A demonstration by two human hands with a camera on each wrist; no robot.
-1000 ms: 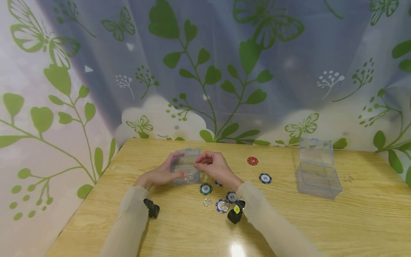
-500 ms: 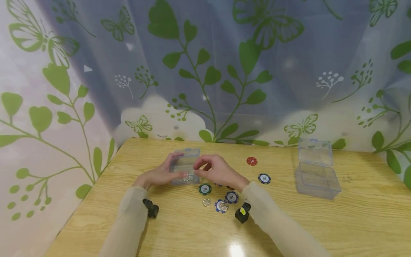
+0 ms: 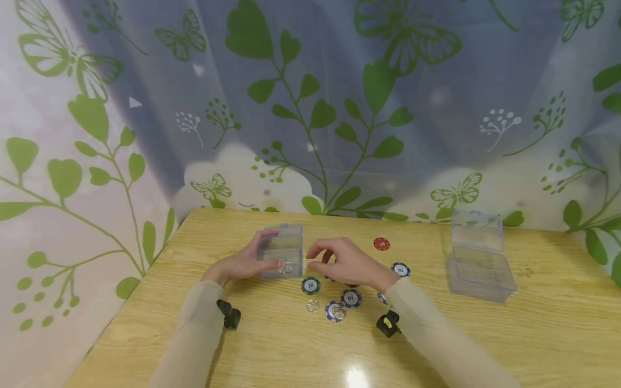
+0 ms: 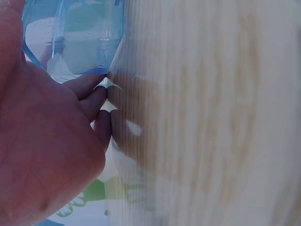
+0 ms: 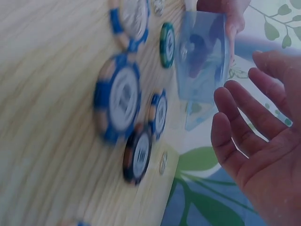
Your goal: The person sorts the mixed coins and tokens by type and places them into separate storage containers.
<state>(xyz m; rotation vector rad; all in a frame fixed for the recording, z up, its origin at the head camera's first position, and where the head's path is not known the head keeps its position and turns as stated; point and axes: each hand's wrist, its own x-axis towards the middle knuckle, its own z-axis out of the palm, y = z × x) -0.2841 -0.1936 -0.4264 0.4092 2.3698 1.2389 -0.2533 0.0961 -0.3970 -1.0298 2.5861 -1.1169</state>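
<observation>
On the left of the clear box (image 3: pixel 283 249), from where I stand, the person's left hand (image 3: pixel 242 264) is wrapped round it, thumb over the near side and fingers about the far left corner. The box sits on the wooden surface (image 3: pixel 271 345), mouth up, with its raised lid (image 3: pixel 283 230) at the far edge; its long axis seems to run left to right, along the hinge. Silver coins (image 3: pixel 288 268) show in it near the thumb.

Just right of the box, and apart from it, hangs the right hand (image 3: pixel 346 261), fingers loosely bent and spread, thumb and forefinger parted.

By the box's near right corner lies a green chip (image 3: pixel 311 285) marked 20, and nearer the person a loose coin (image 3: pixel 312 305). Further to the box's near right are a blue-edged chip (image 3: pixel 335 311) bearing another coin (image 3: pixel 339 312), a darker blue chip (image 3: pixel 351 298) and a black chip (image 5: pixel 138 155).

Well to the right of the box lies a red chip (image 3: pixel 381 244). Farthest right of it stands a second box (image 3: pixel 482 269), lid up. Behind the box hangs a leafy curtain (image 3: pixel 427 134).
</observation>
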